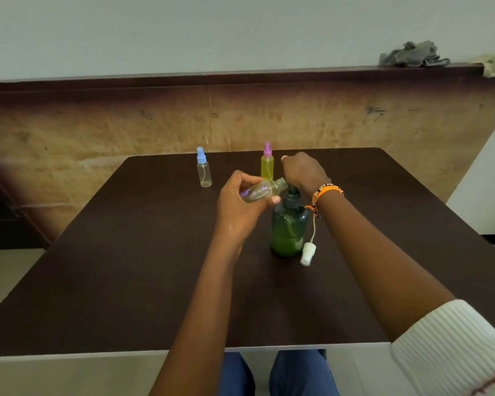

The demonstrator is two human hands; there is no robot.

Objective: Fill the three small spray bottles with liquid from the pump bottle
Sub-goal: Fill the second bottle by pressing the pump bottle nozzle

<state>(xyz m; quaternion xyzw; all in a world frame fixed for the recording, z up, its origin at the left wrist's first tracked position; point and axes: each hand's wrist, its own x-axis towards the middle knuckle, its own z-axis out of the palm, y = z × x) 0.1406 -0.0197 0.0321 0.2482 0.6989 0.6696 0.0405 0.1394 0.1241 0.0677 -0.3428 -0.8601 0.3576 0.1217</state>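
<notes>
1. The left hand point(240, 201) grips a small clear plastic spray bottle with its cap off point(262, 191), fingers curled round the body and the thumb along its near side
2. This open bottle lies tilted almost flat; its long axis runs left to right, and the threaded neck points right, towards the pump spout
3. The dark green translucent pump bottle point(289, 227) stands upright on the dark brown table point(126, 267), just right of the left hand and directly below the right hand point(303, 170)
4. The right hand sits over the black pump head point(292, 194), fingers bent downwards; whether they press the head or merely rest on it I cannot tell, since the hand hides the contact
5. The relation that matters: the open neck is just beside the pump head and level with it, so I judge the coming press needs the mouth held right under the spout, or liquid will run down the outside
6. The removed white spray cap with its thin dip tube point(308, 252) lies on the table, touching or just beside the pump bottle's right side
7. Farther back stand a yellow-filled spray bottle with a pink cap point(267, 165), near the right hand, and a clear spray bottle with a blue cap point(203, 170), well apart to the left; it looks unfilled
</notes>
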